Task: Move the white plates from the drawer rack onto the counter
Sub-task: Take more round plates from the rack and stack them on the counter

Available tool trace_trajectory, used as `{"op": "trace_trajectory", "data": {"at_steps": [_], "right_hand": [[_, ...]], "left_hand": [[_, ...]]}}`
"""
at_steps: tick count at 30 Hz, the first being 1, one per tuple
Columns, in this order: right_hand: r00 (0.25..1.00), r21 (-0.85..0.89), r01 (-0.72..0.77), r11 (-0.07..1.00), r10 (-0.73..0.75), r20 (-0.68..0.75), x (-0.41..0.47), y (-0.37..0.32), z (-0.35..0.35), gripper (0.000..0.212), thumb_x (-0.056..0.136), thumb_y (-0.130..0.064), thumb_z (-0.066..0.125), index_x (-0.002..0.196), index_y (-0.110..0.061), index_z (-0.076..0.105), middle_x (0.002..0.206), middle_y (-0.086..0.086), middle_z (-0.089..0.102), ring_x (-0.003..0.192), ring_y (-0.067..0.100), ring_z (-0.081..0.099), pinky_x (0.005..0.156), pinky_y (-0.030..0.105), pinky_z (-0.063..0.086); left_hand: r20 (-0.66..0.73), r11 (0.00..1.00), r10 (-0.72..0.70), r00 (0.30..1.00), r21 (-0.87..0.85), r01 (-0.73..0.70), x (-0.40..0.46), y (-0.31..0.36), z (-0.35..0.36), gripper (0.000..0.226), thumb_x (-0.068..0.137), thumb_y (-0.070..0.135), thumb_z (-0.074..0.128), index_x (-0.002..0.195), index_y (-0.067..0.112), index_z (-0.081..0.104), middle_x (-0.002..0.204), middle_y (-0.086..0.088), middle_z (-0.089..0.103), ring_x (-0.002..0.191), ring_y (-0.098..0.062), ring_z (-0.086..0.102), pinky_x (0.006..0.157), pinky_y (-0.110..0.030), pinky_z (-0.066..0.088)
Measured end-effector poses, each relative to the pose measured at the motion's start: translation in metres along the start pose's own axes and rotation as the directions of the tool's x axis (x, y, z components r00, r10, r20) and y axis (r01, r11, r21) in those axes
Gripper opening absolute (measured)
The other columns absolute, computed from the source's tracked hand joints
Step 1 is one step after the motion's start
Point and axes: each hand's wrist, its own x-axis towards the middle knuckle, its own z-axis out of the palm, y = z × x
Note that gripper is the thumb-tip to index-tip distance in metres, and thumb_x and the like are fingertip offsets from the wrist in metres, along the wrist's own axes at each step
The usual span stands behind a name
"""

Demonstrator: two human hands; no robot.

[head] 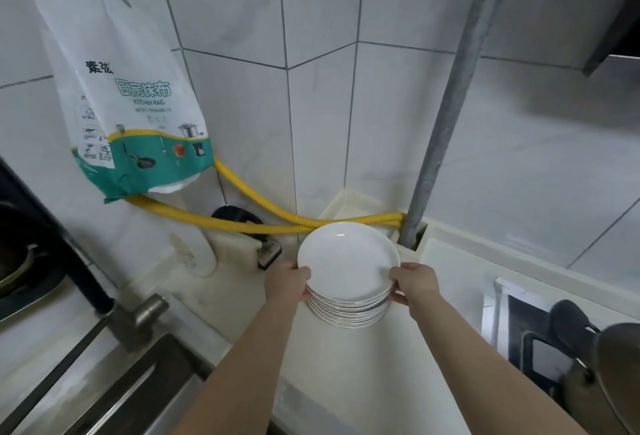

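Observation:
A stack of several white plates is held between both hands over the white counter, near the tiled corner. My left hand grips the stack's left rim, thumb on the top plate. My right hand grips the right rim the same way. I cannot tell whether the bottom plate touches the counter. The drawer rack is out of view.
A yellow corrugated hose runs along the wall behind the plates. A grey pipe rises just right of them. A kitchen rag packet hangs at the left. A sink and faucet lie at lower left, a pot lid at lower right.

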Motion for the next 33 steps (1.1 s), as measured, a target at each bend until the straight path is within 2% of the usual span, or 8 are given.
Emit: {"op": "trace_trajectory", "data": {"at_steps": [4, 12, 20, 23, 25, 27, 29, 33], "right_hand": [[1.0, 0.002, -0.006, 1.0, 0.006, 0.007, 0.002, -0.001, 0.0, 0.025, 0.078, 0.006, 0.054, 0.063, -0.013, 0.057, 0.069, 0.012, 0.055, 0.061, 0.026, 0.05, 0.073, 0.045, 0.057], [1.0, -0.009, -0.024, 1.0, 0.024, -0.008, 0.008, 0.004, -0.003, 0.018, 0.078, 0.007, 0.054, 0.066, -0.006, 0.06, 0.078, 0.014, 0.057, 0.078, 0.03, 0.054, 0.082, 0.047, 0.057], [1.0, -0.005, -0.02, 1.0, 0.02, 0.003, 0.008, 0.008, -0.002, 0.028, 0.08, 0.007, 0.054, 0.059, -0.011, 0.055, 0.074, 0.012, 0.054, 0.082, 0.029, 0.052, 0.091, 0.049, 0.054], [1.0, -0.101, 0.019, 0.995, -0.017, 0.018, 0.006, 0.007, -0.002, 0.013, 0.082, 0.005, 0.053, 0.083, 0.007, 0.066, 0.067, 0.009, 0.052, 0.079, 0.03, 0.052, 0.093, 0.053, 0.052], [0.999, -0.167, 0.053, 0.985, -0.049, 0.023, 0.008, 0.009, -0.002, 0.024, 0.081, 0.002, 0.054, 0.1, 0.014, 0.064, 0.067, 0.009, 0.052, 0.076, 0.03, 0.053, 0.093, 0.056, 0.051], [0.996, -0.24, 0.092, 0.967, -0.087, 0.03, 0.007, 0.01, -0.003, 0.026, 0.08, -0.001, 0.054, 0.1, 0.014, 0.063, 0.068, 0.01, 0.052, 0.075, 0.029, 0.052, 0.092, 0.055, 0.051], [0.992, -0.313, 0.13, 0.941, -0.12, 0.05, 0.005, 0.013, -0.004, 0.021, 0.08, -0.004, 0.053, 0.093, 0.011, 0.063, 0.068, 0.009, 0.051, 0.071, 0.026, 0.049, 0.083, 0.044, 0.054], [0.975, -0.48, 0.223, 0.848, -0.195, 0.109, -0.006, 0.016, -0.008, 0.019, 0.086, -0.01, 0.048, 0.067, -0.006, 0.046, 0.062, 0.004, 0.043, 0.069, 0.025, 0.042, 0.053, 0.028, 0.031]], "left_hand": [[-0.019, 1.0, -0.004, 1.0, 0.017, 0.005, 0.003, -0.002, 0.002, 0.012, 0.08, -0.004, 0.055, 0.08, 0.005, 0.063, 0.092, -0.015, 0.064, 0.09, -0.033, 0.063, 0.071, -0.041, 0.059], [-0.007, 0.998, 0.005, 1.0, 0.057, -0.005, 0.009, -0.008, 0.009, 0.012, 0.081, -0.002, 0.054, 0.078, 0.003, 0.064, 0.07, -0.007, 0.057, 0.069, -0.021, 0.055, 0.072, -0.041, 0.059], [-0.016, 0.994, 0.002, 1.0, 0.106, -0.001, 0.016, -0.017, 0.01, 0.014, 0.083, 0.001, 0.055, 0.074, 0.008, 0.064, 0.079, -0.012, 0.06, 0.068, -0.021, 0.056, 0.072, -0.039, 0.058], [-0.006, 0.991, 0.002, 1.0, 0.134, -0.002, 0.015, -0.017, 0.01, 0.009, 0.085, 0.005, 0.056, 0.088, 0.008, 0.064, 0.091, -0.013, 0.062, 0.082, -0.028, 0.059, 0.081, -0.044, 0.058], [0.009, 0.981, 0.015, 1.0, 0.191, -0.017, 0.014, -0.018, 0.011, 0.017, 0.088, 0.011, 0.055, 0.1, 0.006, 0.066, 0.094, -0.012, 0.062, 0.084, -0.027, 0.059, 0.083, -0.044, 0.058], [0.003, 0.962, 0.046, 0.999, 0.268, -0.045, 0.006, -0.017, 0.01, 0.023, 0.09, 0.019, 0.053, 0.105, 0.007, 0.066, 0.09, -0.009, 0.06, 0.083, -0.026, 0.057, 0.083, -0.044, 0.058], [0.01, 0.933, 0.073, 0.997, 0.352, -0.072, 0.0, -0.016, 0.008, 0.026, 0.093, 0.025, 0.049, 0.106, 0.009, 0.065, 0.086, -0.009, 0.059, 0.084, -0.027, 0.056, 0.087, -0.043, 0.057], [0.06, 0.847, 0.126, 0.99, 0.513, -0.139, -0.014, -0.019, 0.005, 0.034, 0.096, 0.03, 0.04, 0.089, 0.005, 0.062, 0.075, -0.009, 0.056, 0.082, -0.029, 0.053, 0.085, -0.038, 0.051]]}}
